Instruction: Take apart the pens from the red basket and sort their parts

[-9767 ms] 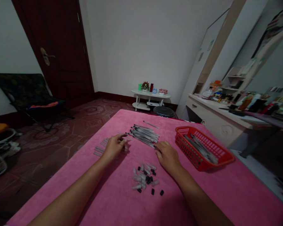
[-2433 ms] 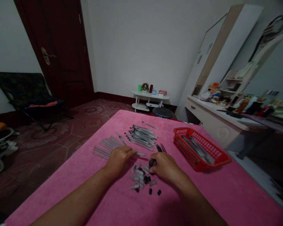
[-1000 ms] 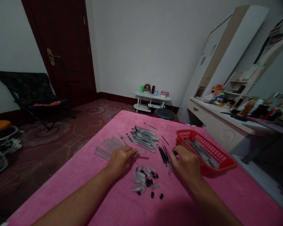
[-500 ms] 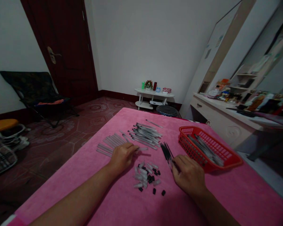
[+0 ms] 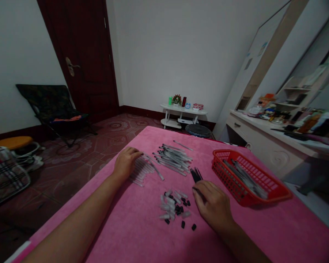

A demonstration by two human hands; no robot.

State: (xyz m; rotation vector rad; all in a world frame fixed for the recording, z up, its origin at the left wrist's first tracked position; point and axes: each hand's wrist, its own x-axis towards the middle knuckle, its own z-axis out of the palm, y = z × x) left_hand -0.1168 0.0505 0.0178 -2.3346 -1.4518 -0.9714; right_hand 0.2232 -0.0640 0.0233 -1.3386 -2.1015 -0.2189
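Observation:
My left hand point(image 5: 126, 163) is at the left rows of clear pen barrels point(image 5: 139, 174), its fingers pinched at the upper end of a single pen barrel point(image 5: 157, 171) that slants down to the right. Beside a bundle of thin black pen refills point(image 5: 196, 174) is my right hand point(image 5: 215, 204), closed, with a dark refill end showing at its fingertips; the palm hides the rest. Between the hands lie clear caps point(image 5: 168, 207) and small black plugs point(image 5: 183, 224). Farther back is a pile of pens point(image 5: 172, 157) with dark ends.
A red plastic basket point(image 5: 218, 166) holding more pens stands on the right of the pink cloth-covered table point(image 5: 142, 226). One loose pen point(image 5: 182, 145) lies at the back. Beyond the table are a dressing table point(image 5: 260, 137), a white stand point(image 5: 171, 106) and a folding chair point(image 5: 52, 104).
My left hand has moved left and away from me, from beside the caps to the clear barrels. My right hand stays by the refills, now covering more of them. The view has shifted slightly.

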